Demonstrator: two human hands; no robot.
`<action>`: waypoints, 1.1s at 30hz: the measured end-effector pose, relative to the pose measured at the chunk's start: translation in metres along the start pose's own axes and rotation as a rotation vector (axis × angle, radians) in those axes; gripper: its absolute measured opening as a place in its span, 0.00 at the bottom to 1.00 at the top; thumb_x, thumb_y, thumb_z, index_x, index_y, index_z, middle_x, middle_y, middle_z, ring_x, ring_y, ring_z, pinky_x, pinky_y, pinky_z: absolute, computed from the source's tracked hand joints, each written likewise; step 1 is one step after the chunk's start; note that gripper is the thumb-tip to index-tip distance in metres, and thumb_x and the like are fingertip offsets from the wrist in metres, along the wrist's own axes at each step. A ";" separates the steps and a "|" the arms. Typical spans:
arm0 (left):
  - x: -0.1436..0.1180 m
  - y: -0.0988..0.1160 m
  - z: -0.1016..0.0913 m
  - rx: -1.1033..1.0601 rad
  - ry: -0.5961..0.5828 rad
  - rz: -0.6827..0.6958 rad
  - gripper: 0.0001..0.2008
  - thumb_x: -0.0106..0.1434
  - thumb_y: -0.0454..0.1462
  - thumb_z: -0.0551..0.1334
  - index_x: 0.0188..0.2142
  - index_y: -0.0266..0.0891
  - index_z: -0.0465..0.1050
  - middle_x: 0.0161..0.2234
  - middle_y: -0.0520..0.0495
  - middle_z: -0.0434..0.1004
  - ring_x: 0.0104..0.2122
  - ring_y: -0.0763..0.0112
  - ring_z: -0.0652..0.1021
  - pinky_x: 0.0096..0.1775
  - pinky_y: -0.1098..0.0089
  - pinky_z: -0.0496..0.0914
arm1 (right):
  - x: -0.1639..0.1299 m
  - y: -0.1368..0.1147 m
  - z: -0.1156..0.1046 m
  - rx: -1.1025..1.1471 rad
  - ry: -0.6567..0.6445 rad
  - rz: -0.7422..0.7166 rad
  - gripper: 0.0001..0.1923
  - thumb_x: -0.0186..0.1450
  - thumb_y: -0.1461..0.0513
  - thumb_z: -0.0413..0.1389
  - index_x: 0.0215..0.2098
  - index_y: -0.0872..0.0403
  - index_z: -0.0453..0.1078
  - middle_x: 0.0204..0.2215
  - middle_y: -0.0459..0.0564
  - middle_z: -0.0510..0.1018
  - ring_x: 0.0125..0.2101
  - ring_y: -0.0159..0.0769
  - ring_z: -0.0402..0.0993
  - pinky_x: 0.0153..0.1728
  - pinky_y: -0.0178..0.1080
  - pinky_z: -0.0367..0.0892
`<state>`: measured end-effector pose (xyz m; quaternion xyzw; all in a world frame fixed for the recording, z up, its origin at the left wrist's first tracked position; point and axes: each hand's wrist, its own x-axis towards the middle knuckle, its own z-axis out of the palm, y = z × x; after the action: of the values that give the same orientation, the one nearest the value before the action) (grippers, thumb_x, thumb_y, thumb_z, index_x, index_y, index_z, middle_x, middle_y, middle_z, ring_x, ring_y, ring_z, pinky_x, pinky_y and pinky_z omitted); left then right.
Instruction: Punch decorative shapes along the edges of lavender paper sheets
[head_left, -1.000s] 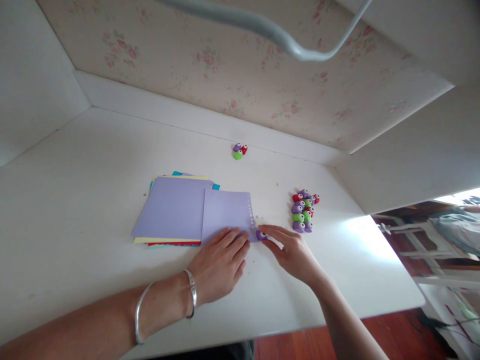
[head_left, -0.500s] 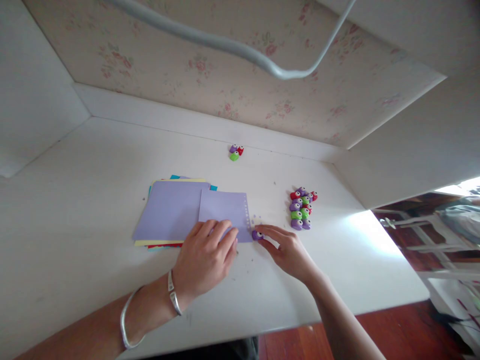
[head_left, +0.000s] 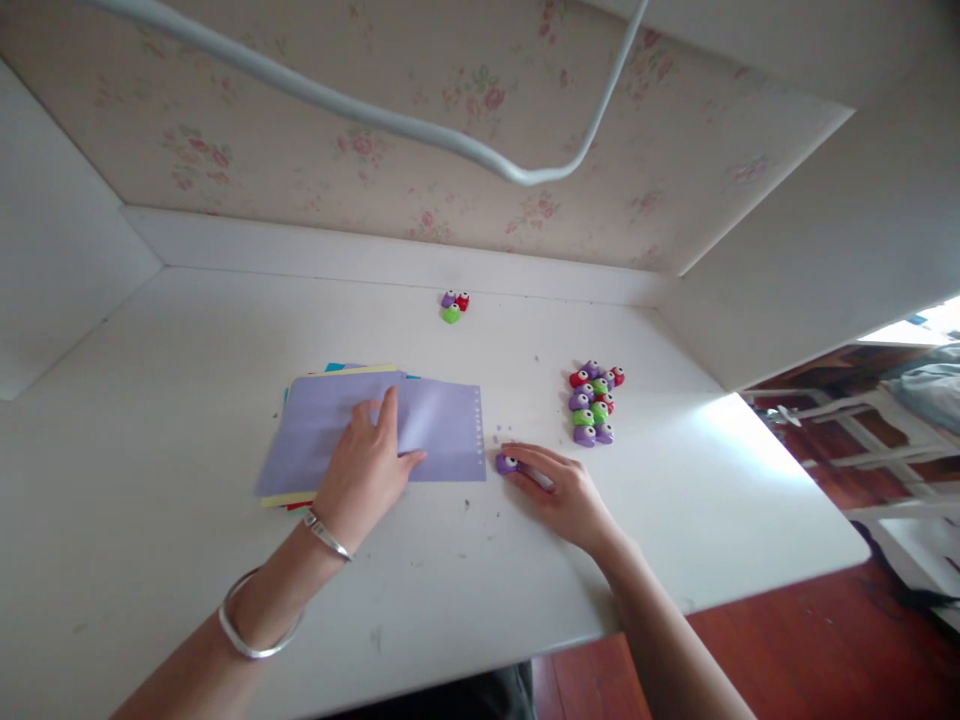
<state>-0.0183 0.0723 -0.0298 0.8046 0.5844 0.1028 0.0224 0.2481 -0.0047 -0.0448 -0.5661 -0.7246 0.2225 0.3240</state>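
Head view: the lilac paper sheet [head_left: 442, 440], judged light and limp, was pressed flat by the left hand [head_left: 365, 472], fingers spread. A small purple punch [head_left: 506, 463], judged rigid and light, was pinched by the right hand [head_left: 566, 493] at its sides.

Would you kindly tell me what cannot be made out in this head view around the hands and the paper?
- Small purple punch: the right hand covers its near side; grip unclear.
- Row of tiny holes along the lilac paper sheet: too small to tell shapes.
- Coloured paper stack: the lilac top sheets and the left hand hide the lower sheets.
- Heap of small red, green and purple punches: too small to count.
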 end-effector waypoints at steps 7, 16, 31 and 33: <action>0.008 -0.013 -0.003 0.061 -0.054 -0.074 0.43 0.57 0.51 0.68 0.63 0.28 0.57 0.53 0.28 0.68 0.52 0.47 0.72 0.54 0.54 0.67 | -0.002 0.004 0.003 0.009 0.049 0.015 0.14 0.68 0.62 0.55 0.51 0.48 0.75 0.49 0.50 0.80 0.48 0.39 0.78 0.50 0.42 0.75; 0.016 -0.017 -0.015 -0.160 -0.119 -0.151 0.40 0.60 0.42 0.65 0.67 0.33 0.50 0.54 0.33 0.69 0.52 0.52 0.74 0.51 0.59 0.70 | -0.002 0.003 0.005 0.007 0.052 0.015 0.14 0.68 0.61 0.56 0.51 0.49 0.75 0.48 0.51 0.80 0.48 0.39 0.78 0.51 0.43 0.75; 0.007 -0.002 0.002 -0.896 -0.147 -0.243 0.18 0.63 0.47 0.59 0.47 0.37 0.70 0.41 0.45 0.78 0.40 0.64 0.79 0.45 0.65 0.72 | -0.004 0.016 0.007 0.174 0.142 0.132 0.14 0.67 0.60 0.58 0.50 0.50 0.75 0.49 0.53 0.80 0.46 0.40 0.79 0.48 0.43 0.77; 0.005 0.000 0.004 -0.945 -0.153 -0.267 0.19 0.62 0.47 0.60 0.48 0.37 0.70 0.42 0.45 0.78 0.41 0.64 0.79 0.46 0.64 0.72 | -0.004 0.016 0.007 0.182 0.137 0.142 0.14 0.67 0.60 0.58 0.50 0.49 0.75 0.49 0.53 0.80 0.46 0.40 0.79 0.49 0.44 0.77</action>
<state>-0.0161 0.0776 -0.0329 0.6300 0.5684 0.2932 0.4405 0.2545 -0.0040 -0.0615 -0.5982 -0.6355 0.2705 0.4063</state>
